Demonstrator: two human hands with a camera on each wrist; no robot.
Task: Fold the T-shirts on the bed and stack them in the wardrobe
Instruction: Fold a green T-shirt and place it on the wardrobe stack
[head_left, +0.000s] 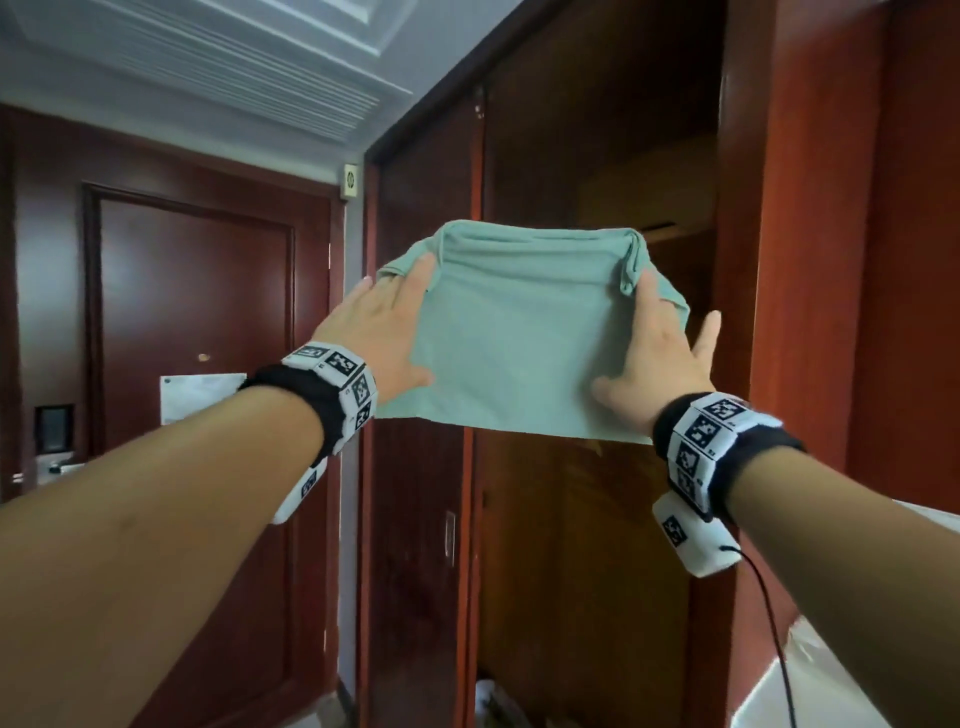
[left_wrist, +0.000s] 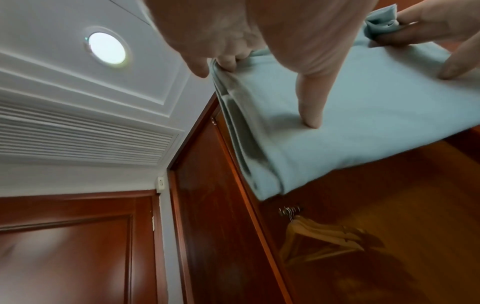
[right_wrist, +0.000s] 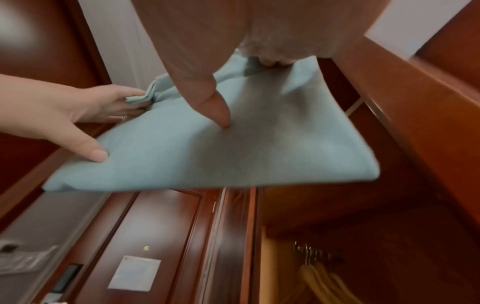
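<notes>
In front of the open wardrobe (head_left: 597, 156) | folded green T-shirt (head_left: 519, 332) held up in the air, level with the shelf | left hand (head_left: 379, 332) grips its left edge, thumb on top | right hand (head_left: 660, 353) grips its right edge, thumb on top | hangers (left_wrist: 324, 238) inside the wardrobe, below the T-shirt | door (head_left: 197, 322) left of the wardrobe

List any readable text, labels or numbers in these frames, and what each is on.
None legible.
Wristbands: black-and-white square marker patterns only, no letters.
White notice on the room door: too blurred to read.
Folded green T-shirt, held by left hand and right hand: no print visible.
</notes>
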